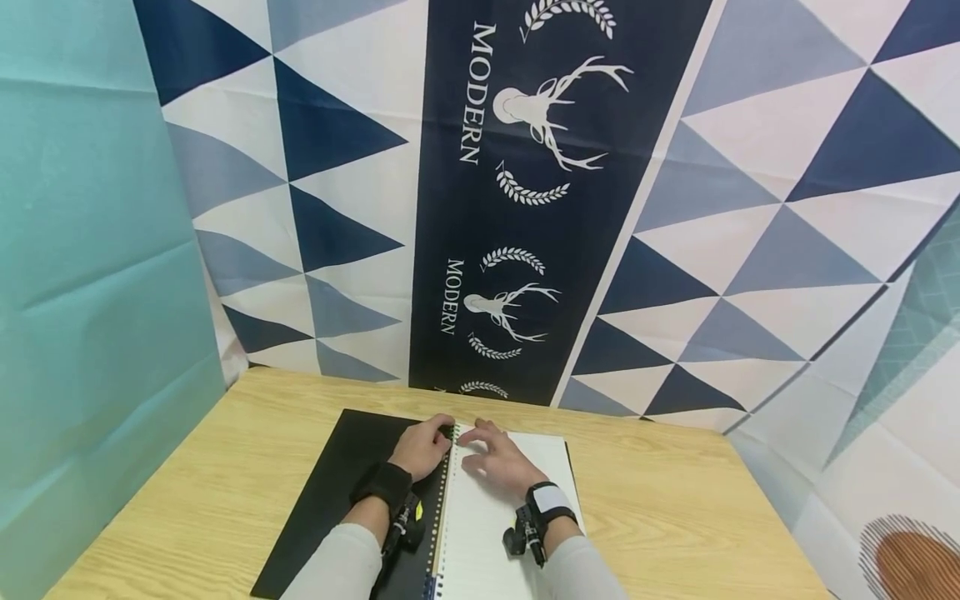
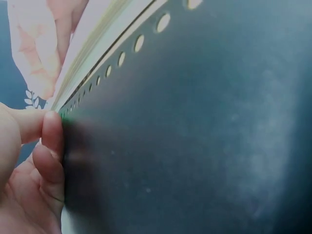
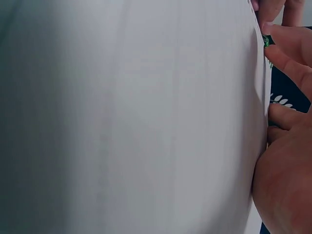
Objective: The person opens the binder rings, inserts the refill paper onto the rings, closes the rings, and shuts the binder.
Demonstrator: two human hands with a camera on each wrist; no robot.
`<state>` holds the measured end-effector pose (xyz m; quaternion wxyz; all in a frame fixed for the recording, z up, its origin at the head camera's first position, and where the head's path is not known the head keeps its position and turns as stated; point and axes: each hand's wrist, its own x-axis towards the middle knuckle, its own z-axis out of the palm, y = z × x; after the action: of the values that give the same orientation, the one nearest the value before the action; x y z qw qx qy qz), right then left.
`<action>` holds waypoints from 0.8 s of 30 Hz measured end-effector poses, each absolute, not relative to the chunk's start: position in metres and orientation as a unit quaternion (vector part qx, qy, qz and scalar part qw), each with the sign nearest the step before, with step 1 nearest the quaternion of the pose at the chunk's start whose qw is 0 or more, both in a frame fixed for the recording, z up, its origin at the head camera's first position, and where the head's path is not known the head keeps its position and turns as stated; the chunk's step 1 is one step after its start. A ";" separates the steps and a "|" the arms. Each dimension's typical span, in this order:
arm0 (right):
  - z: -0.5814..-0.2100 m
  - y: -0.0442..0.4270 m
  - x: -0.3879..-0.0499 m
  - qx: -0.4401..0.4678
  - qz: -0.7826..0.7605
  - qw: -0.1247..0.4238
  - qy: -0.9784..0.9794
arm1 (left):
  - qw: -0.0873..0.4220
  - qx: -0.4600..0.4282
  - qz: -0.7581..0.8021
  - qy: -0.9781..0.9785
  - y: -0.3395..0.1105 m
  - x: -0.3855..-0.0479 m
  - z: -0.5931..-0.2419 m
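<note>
An open loose-leaf notebook lies on the table, its black cover (image 1: 322, 500) to the left and white lined pages (image 1: 487, 517) to the right. Rows of punched holes run down both sides of the spine. Green binding rings (image 1: 455, 431) sit at the spine's far end. My left hand (image 1: 422, 448) pinches the spine there between thumb and bent finger, as the left wrist view shows. Over the page's top corner, my right hand (image 1: 498, 458) has two fingertips (image 3: 273, 50) on either side of the green rings. Its other fingers touch the page edge.
The wooden table (image 1: 660, 508) extends on both sides of the notebook. A blue piece (image 1: 429, 586) shows at the spine's near end. Behind the table hangs a patterned cloth (image 1: 517, 250); a teal cloth (image 1: 97, 250) hangs at left.
</note>
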<state>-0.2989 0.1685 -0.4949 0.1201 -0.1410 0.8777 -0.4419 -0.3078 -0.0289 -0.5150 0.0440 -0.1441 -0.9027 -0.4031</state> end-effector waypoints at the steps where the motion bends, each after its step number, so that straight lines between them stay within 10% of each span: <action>1: -0.496 0.169 -0.299 -0.141 -0.443 0.120 0.877 | 0.044 -0.145 -0.405 -0.902 -0.029 -0.308 -0.515; 17: -0.489 0.169 -0.303 -0.141 -0.444 0.123 0.876 | 0.018 -0.124 -0.427 -0.896 -0.027 -0.308 -0.500; 24: -0.477 0.167 -0.244 -0.210 -0.311 0.117 0.920 | -0.060 -0.230 -0.348 -0.907 -0.044 -0.266 -0.485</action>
<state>-0.2436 0.1666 -0.4769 0.1173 -0.2103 0.9196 -0.3105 -0.2660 -0.0445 -0.4855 -0.0601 -0.2297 -0.9070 -0.3477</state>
